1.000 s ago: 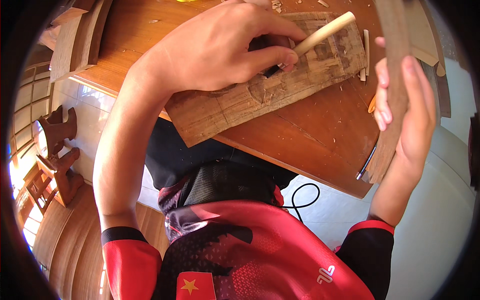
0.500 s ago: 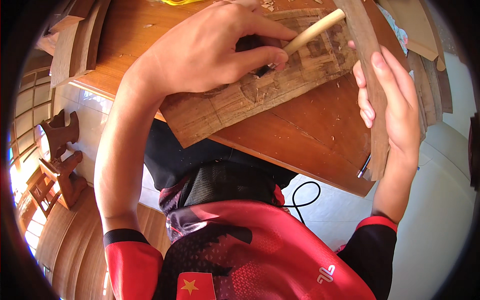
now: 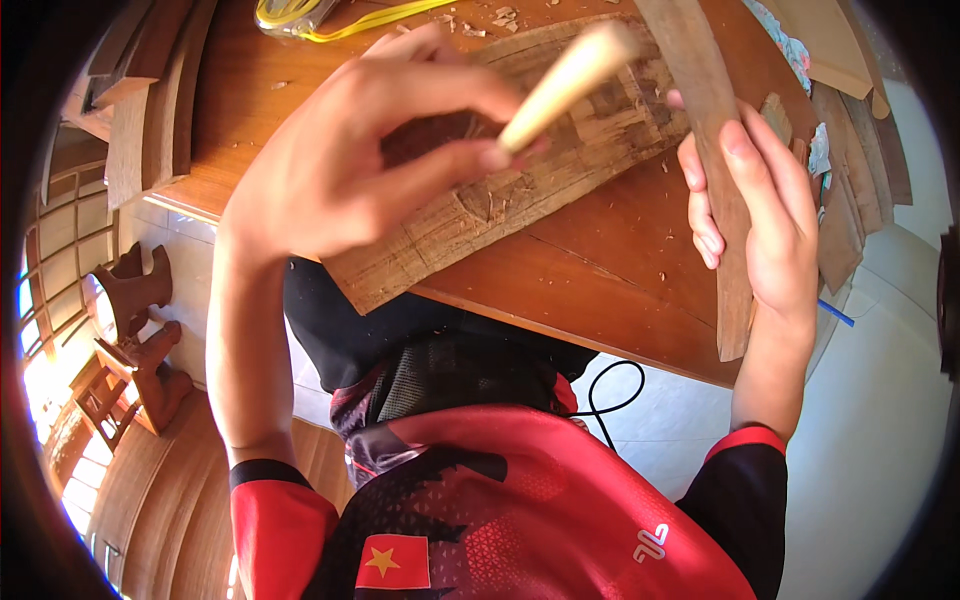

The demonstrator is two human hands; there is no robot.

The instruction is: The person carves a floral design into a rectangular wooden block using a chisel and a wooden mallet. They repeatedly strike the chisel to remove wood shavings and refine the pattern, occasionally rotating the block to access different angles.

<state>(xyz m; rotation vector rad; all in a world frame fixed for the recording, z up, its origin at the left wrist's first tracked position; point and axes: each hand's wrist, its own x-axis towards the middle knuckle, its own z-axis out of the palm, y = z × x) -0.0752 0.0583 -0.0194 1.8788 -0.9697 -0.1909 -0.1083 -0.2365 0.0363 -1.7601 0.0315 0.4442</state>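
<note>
Off to my left, carved wooden pieces (image 3: 140,330) stand on the floor beside the table (image 3: 600,290). My left hand (image 3: 370,160) is closed around a chisel with a pale wooden handle (image 3: 570,75), held over the carved plank (image 3: 520,190) lying across the tabletop. Further right, my right hand (image 3: 765,215) is wrapped around a long dark wooden stick (image 3: 715,170), raised upright just beside the plank.

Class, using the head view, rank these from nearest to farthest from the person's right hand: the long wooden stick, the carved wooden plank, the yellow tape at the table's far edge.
1. The long wooden stick, gripped in the right hand itself.
2. The carved wooden plank, just to the hand's left on the table.
3. The yellow tape, far off at the upper left.
</note>
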